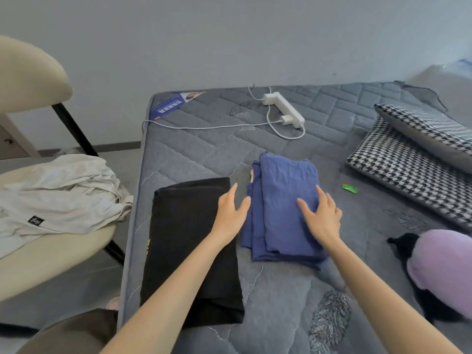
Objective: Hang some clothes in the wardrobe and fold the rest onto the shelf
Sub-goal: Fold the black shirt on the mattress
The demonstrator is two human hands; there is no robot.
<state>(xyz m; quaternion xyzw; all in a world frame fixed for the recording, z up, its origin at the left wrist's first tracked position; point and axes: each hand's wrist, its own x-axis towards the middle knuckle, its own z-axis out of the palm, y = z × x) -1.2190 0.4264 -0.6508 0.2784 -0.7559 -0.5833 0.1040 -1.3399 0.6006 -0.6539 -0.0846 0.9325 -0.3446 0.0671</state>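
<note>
A: Where's the blue garment (pixel 283 208)?
B: Folded on the mattress (pixel 204 149), long axis running away from the person, beside the black garment (pixel 189 251).
A: Hands?
B: Right hand (pixel 323 217) flat on it, fingers spread; left hand (pixel 231 213) open, at its left edge, holding nothing.

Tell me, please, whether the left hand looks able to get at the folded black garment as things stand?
Probably yes: the left hand hovers open at the right edge of the folded black garment, whose top is bare apart from that forearm.
</note>
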